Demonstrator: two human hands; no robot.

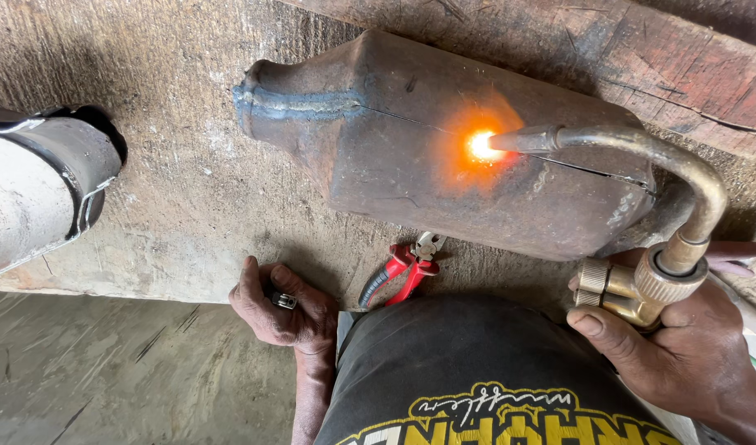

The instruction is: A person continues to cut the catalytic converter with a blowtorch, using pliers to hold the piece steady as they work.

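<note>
Holding a brass gas torch [642, 284] w/ closed grip, the right hand [683, 350] keeps its bent nozzle tip on the seam of a rusty metal canister [394, 165]; spot there glows orange. Canister lies across the concrete floor [180, 189], near a wood plank [683, 66] at far edge. Left hand [283, 309], fingers curled & holding nothing, rests on the floor's near edge, just beside red pliers [403, 268]

Brass torch [642, 165] tip at glowing orange spot on seam of rusty metal canister [444, 148] lying sideways
</note>
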